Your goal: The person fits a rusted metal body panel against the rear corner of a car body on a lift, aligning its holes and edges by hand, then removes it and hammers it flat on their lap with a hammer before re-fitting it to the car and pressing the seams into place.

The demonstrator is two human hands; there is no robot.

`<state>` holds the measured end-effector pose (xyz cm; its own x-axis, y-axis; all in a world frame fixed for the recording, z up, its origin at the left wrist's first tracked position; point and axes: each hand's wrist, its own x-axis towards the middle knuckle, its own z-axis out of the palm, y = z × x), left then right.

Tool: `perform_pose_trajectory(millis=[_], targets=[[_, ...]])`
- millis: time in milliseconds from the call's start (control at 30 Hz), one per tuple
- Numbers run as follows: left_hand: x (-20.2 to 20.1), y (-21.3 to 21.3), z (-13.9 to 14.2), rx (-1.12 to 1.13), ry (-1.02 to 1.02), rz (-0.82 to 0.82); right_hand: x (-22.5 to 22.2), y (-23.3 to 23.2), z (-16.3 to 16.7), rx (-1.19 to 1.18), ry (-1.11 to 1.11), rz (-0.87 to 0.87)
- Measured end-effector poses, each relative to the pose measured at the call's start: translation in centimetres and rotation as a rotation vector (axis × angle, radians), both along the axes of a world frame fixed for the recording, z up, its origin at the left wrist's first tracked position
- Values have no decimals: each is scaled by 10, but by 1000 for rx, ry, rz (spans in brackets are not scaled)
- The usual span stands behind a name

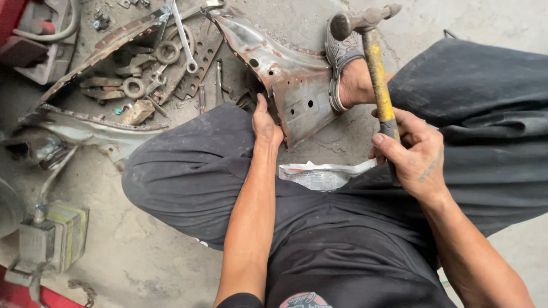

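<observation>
Gripping a yellow-handled hammer (pixel 374 54) in the right hand (pixel 412 153), fingers clamped round the shaft, head raised at upper centre. Left hand (pixel 266 124) closed on the edge of a rusty sheet-metal panel (pixel 279 71) at centre, beside a sandalled foot (pixel 346 68). Spanners (pixel 184 37) scattered upper left.

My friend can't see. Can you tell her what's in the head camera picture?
A squatting person's right hand holds a yellow-handled hammer raised over a rusty bent metal panel, which the left hand steadies. Wrenches and scrap lie on the concrete floor.
</observation>
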<state>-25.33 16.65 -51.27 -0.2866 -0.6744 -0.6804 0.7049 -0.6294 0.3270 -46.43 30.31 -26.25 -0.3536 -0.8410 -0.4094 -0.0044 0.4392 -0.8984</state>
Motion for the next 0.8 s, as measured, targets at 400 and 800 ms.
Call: perform_pose_trajectory(millis=[400, 800], targets=[[-20, -16, -20, -36, 110, -33, 27, -15, -101, 375, -191, -117], [-76, -11, 24, -228, 80, -53, 70, -63, -113, -49, 139, 71]])
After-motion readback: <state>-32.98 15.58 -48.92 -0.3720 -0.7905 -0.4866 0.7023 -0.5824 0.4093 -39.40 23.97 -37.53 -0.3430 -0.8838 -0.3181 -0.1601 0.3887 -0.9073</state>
